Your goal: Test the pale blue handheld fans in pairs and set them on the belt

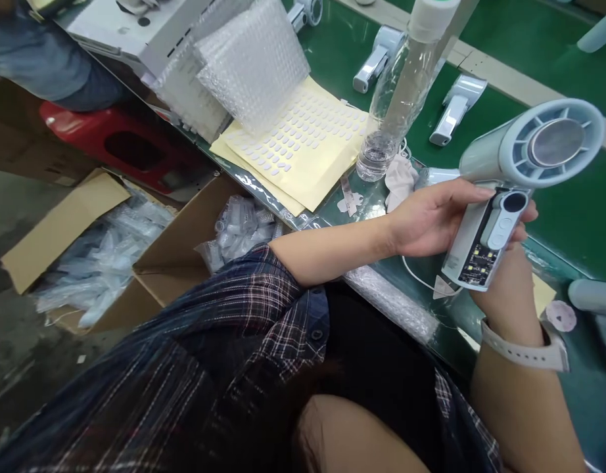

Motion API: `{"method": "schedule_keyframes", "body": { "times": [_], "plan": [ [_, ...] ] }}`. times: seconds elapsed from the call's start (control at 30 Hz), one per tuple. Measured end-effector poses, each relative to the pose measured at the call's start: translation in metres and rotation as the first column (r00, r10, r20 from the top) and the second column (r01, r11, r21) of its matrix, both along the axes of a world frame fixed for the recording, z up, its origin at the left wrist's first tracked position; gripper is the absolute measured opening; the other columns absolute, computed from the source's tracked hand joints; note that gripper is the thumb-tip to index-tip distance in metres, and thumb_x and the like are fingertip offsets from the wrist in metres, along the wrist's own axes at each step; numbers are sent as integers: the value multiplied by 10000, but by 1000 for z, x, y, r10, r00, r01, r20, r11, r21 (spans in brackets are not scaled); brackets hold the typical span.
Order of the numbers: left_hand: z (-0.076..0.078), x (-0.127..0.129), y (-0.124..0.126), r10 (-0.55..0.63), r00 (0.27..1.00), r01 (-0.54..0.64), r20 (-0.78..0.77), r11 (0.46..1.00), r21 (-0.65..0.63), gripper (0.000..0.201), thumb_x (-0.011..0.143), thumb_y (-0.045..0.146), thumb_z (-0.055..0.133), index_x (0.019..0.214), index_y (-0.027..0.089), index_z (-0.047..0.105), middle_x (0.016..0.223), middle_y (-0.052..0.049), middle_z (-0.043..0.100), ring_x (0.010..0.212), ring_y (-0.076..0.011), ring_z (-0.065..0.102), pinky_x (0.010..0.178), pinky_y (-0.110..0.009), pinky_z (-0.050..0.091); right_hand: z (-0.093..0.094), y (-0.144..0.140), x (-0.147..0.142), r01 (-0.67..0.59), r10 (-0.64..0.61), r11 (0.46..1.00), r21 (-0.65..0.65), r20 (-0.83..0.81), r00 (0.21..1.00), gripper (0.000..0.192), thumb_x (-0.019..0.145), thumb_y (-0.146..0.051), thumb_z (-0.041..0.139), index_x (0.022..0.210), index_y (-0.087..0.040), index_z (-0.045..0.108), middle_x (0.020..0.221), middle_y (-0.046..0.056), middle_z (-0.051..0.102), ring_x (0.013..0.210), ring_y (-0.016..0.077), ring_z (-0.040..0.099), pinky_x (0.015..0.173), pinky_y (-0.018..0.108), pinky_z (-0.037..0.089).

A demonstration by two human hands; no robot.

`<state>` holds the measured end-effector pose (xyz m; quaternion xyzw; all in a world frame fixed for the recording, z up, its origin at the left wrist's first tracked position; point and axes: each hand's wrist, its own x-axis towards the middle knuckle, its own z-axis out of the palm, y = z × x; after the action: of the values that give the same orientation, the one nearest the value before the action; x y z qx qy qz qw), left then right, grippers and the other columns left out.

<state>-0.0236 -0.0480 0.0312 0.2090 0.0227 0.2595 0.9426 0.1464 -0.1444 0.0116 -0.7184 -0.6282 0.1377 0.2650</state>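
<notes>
A pale blue handheld fan [480, 230] is tilted up in front of me, its round grille facing right. The handle lacks its cover on the near side, so a dark circuit board with small lights and a button panel shows. My left hand [426, 217] is closed around the handle's upper part, thumb lying near the top of the panel. From below, my right hand [514, 279] reaches behind the same handle and grips it; most of its fingers are hidden there. A white cord and a small paper tag [443, 288] hang by the handle's lower end.
Yellow sticker sheets [323, 164] lie under bubble wrap [256, 66]. A clear plastic bottle [389, 112] stands beside them. More fans [458, 108] lie on the green table. Open cartons [169, 276] with bagged parts sit at left, near a red stool [120, 144] and another person's sleeve [46, 59].
</notes>
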Motion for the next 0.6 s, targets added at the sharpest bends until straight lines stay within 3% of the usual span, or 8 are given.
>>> {"method": "schedule_keyframes", "body": {
  "times": [0.1, 0.2, 0.23, 0.3, 0.43, 0.53, 0.6],
  "plan": [
    [-1, 1, -8, 63, 998, -65, 23, 993, 94, 171, 940, 282, 629, 1028, 157, 708, 924, -53, 754, 830, -178, 763, 867, -344, 608, 8, -25, -14, 120, -71, 985, 122, -349, 934, 460, 968, -573, 647, 1232, -223, 786, 1203, 135, 784, 1152, 361, 729, 1111, 634, 545],
    [-1, 0, -15, 141, 985, -114, -100, 966, 231, 286, 907, 267, 746, 1178, 211, 673, 1008, -44, 762, 970, -222, 780, 951, -389, 622, 9, -34, -21, 51, 21, 996, 69, -772, 636, 493, 929, -607, 746, 1302, -285, 762, 1282, 111, 781, 1057, 333, 766, 995, 599, 631],
    [-1, 0, -15, 174, 975, -124, -142, 944, 304, 369, 902, 273, 781, 1249, 225, 664, 1052, -46, 765, 1057, -244, 781, 989, -398, 621, 8, -35, -23, -1, 39, 999, 46, -839, 542, 469, 911, -593, 790, 1278, -301, 771, 1252, 99, 787, 1009, 324, 776, 934, 574, 659],
    [-5, -1, -11, 238, 949, -120, -206, 879, 462, 494, 903, 324, 840, 1356, 234, 665, 1135, -55, 766, 1223, -284, 753, 1049, -398, 612, 8, -35, -23, -66, 58, 997, 33, -903, 426, 438, 892, -552, 870, 1258, -322, 794, 1169, 78, 808, 918, 301, 791, 833, 519, 693],
    [-19, 3, 9, 329, 899, -46, -289, 726, 687, 646, 918, 613, 853, 1422, 237, 705, 1273, -78, 772, 1366, -319, 693, 1147, -400, 577, 12, -35, -21, -135, 156, 984, 117, -930, 333, 522, 831, -552, 966, 1286, -335, 830, 1080, 63, 832, 879, 262, 817, 674, 373, 702],
    [-28, 6, 17, 348, 885, 3, -309, 659, 752, 806, 914, 817, 749, 1498, 266, 676, 1331, -76, 769, 1390, -325, 682, 1161, -404, 573, 13, -35, -20, -69, 152, 988, 137, -938, 312, 594, 770, -534, 1018, 1296, -322, 845, 957, 31, 821, 810, 228, 809, 573, 304, 678],
    [-29, 6, 19, 368, 876, 22, -312, 615, 788, 869, 899, 891, 699, 1511, 275, 670, 1334, -64, 768, 1402, -317, 673, 1180, -398, 563, 13, -37, -21, -20, 130, 991, 130, -941, 313, 684, 711, -515, 1057, 1327, -314, 840, 969, 19, 830, 783, 213, 804, 618, 306, 706]
  ]
}}
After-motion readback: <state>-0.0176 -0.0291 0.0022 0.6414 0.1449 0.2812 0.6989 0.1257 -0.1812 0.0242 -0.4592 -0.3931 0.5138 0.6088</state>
